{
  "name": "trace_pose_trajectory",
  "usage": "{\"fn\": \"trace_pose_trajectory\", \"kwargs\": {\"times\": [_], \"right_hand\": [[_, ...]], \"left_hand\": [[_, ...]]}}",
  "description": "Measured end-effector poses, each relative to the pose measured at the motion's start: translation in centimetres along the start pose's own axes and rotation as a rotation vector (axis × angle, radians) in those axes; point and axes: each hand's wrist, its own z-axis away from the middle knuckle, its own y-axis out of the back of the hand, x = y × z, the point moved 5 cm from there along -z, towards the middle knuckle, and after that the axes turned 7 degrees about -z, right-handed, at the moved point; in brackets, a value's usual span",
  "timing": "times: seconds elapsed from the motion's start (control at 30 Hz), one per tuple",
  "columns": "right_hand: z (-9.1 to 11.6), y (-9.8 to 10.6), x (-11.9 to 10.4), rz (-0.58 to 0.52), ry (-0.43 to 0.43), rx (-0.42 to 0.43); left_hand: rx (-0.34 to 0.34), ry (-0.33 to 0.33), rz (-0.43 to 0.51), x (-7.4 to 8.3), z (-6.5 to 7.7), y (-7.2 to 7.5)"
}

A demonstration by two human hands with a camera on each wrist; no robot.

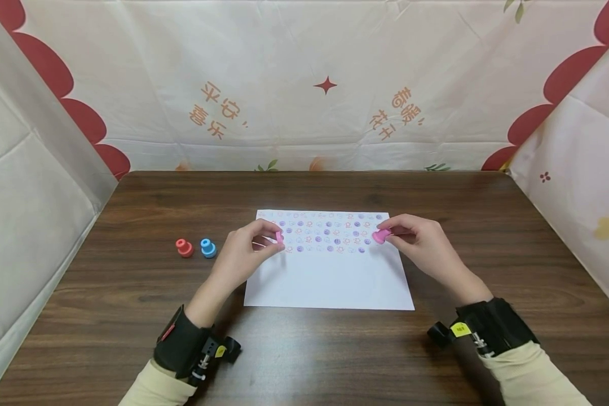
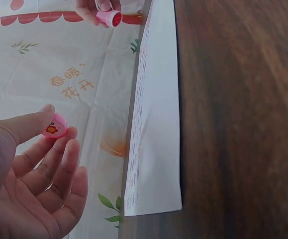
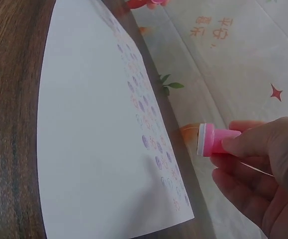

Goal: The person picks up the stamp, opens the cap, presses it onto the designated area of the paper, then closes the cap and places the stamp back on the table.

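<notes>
My left hand pinches a small pink cap with a flower picture on it, above the left part of the paper. Between thumb and fingers, my right hand holds a pink stamp over the paper's right edge. The stamp's end is uncovered, and its red face shows in the left wrist view. Below both hands lies a white sheet of paper, its upper half covered in rows of small purple, red and blue prints.
Left of the paper, a red stamp and a blue stamp stand on the brown wooden table. A patterned cloth hangs behind the table and along its sides.
</notes>
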Motion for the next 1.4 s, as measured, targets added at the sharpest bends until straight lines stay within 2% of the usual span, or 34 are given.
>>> {"fn": "trace_pose_trajectory", "kwargs": {"times": [0.37, 0.63, 1.23, 1.4], "right_hand": [[-0.3, -1.2, -0.1, 0.114, 0.064, -0.110], [-0.2, -1.9, 0.4, 0.173, 0.042, -0.168], [-0.3, -2.6, 0.6, 0.158, 0.083, -0.195], [-0.2, -2.5, 0.7, 0.162, 0.042, -0.195]], "left_hand": [[-0.001, 0.001, -0.005, 0.0, 0.0, 0.0], [-0.005, 0.000, -0.004, 0.1, 0.0, -0.1], [-0.004, 0.003, 0.007, 0.0, 0.0, -0.3], [-0.001, 0.000, 0.005, -0.1, 0.0, -0.3]]}}
